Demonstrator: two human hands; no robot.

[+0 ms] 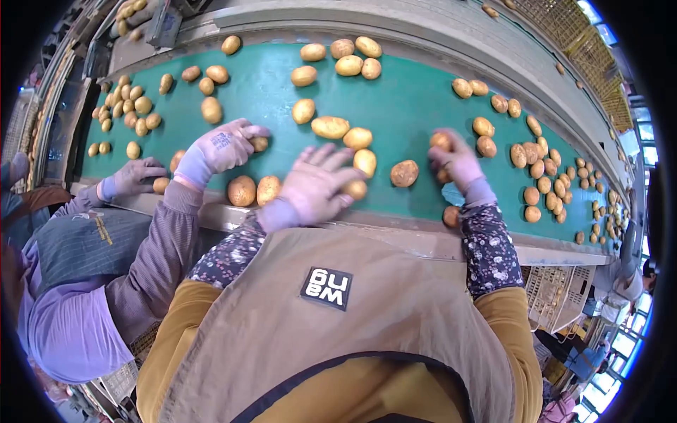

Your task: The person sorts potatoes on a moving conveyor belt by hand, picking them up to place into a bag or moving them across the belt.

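My left hand (316, 187), in a thin pale glove, reaches over the green conveyor belt (261, 92) with its fingers spread. A potato (355, 189) lies right by its thumb, and more potatoes (358, 137) sit just beyond its fingertips. Farther right, my right hand (462, 163), slightly blurred, has its fingers curled round a potato (441, 141). Another potato (443, 175) shows beneath those fingers, partly hidden. Between my hands rests a larger brownish potato (404, 173). One more potato (451, 216) is at the near belt edge, beside my right sleeve.
To my left a co-worker in a purple sleeve reaches over the belt, one gloved hand (218, 149) at a potato (259, 144), the other hand (134, 178) near the edge. Clusters of potatoes (546, 180) lie at both ends. A crate (557, 296) stands below the belt at right.
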